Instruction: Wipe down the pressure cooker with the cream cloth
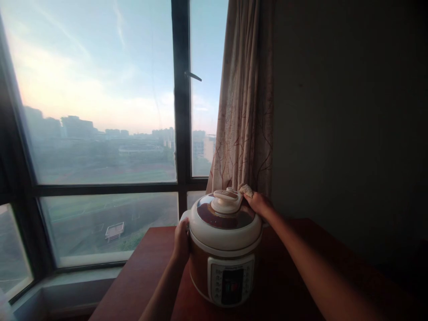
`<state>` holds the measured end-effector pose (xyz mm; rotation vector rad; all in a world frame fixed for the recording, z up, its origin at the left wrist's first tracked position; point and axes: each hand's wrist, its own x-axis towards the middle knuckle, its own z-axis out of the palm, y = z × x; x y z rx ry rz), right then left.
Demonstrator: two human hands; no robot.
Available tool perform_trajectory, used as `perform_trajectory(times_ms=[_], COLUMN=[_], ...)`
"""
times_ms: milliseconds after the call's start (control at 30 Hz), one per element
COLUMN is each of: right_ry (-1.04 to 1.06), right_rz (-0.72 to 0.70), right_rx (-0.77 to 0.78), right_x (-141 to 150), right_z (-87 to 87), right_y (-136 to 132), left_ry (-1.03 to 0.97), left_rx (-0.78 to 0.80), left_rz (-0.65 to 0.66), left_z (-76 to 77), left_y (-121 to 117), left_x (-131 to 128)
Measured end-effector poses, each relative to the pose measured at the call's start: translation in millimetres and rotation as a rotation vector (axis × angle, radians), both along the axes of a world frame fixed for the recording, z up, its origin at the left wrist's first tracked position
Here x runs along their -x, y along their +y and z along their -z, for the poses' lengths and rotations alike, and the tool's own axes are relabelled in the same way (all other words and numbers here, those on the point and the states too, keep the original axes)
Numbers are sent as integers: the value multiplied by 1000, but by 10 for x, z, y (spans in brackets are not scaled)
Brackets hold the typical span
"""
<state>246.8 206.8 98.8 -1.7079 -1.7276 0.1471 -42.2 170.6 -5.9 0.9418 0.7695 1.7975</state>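
Observation:
A white and brown electric pressure cooker (199, 267) stands upright on the table, its control panel facing me. Its lid (220, 220) is on, with a pale handle (224, 200) at the top. At the cooker's left side, my left hand (181, 240) is closed on the side handle (185, 216); some of its fingers are hidden. My right hand (261, 203) reaches over the far right of the lid, closed around a light-coloured cloth (246, 190). The cloth is at the lid's back edge, near the valve (230, 189).
The cooker rests on a reddish-brown table (150, 263). Behind it hangs a patterned curtain (239, 111), close to my right hand. A dark-framed window (182, 133) fills the left side, and a dark wall (341, 111) is on the right.

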Motion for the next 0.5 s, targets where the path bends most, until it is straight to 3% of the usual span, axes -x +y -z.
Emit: perform_trajectory(times_ms=[200, 400, 500], right_ry=[33, 141, 75], right_rz=[-59, -250, -293], right_rx=[-171, -644, -651], right_x=[33, 201, 355], right_z=[210, 670, 800], right_y=[-457, -1043, -1408], left_ry=[-31, -32, -24], left_rx=[-10, -3, 5], left_rz=[8, 2, -1], left_z=[-41, -25, -30], left_y=[-42, -28, -27], left_x=[-26, -17, -13])
